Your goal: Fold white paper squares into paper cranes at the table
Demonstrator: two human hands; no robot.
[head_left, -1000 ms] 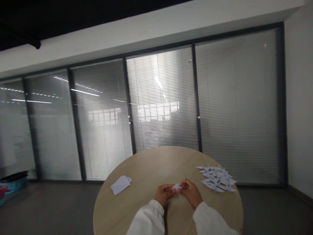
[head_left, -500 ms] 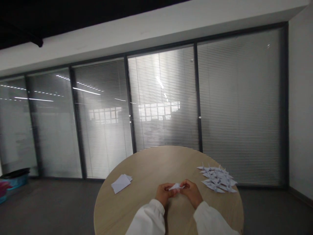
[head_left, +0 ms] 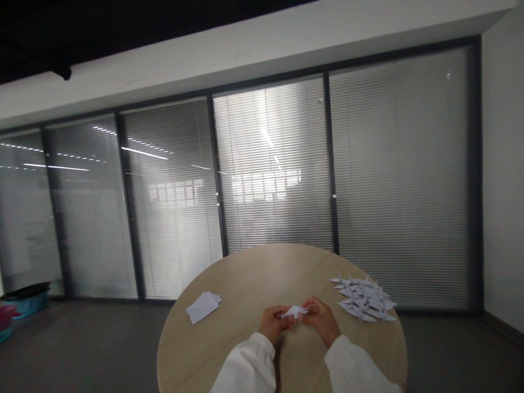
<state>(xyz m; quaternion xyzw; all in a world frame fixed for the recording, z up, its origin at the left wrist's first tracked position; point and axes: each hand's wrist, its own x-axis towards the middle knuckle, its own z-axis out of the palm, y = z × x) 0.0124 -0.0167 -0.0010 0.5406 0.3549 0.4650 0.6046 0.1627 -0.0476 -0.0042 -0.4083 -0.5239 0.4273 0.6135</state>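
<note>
A round wooden table (head_left: 245, 273) stands before a glass wall (head_left: 274, 164) with slatted blinds. At the table's near edge, the left hand (head_left: 278, 323) and right hand (head_left: 321, 321), in white sleeves (head_left: 248, 368), are held close together, fingers and thumbs pinching a small folded paper shape (head_left: 295, 312) above the table. A heap of paper cranes (head_left: 363, 299) lies on the table's right side, a folded paper sheet (head_left: 203, 307) on its left side.

Glass partition (head_left: 274, 164) with closed blinds, grey carpet (head_left: 82, 344), round wooden table (head_left: 229, 273)
</note>
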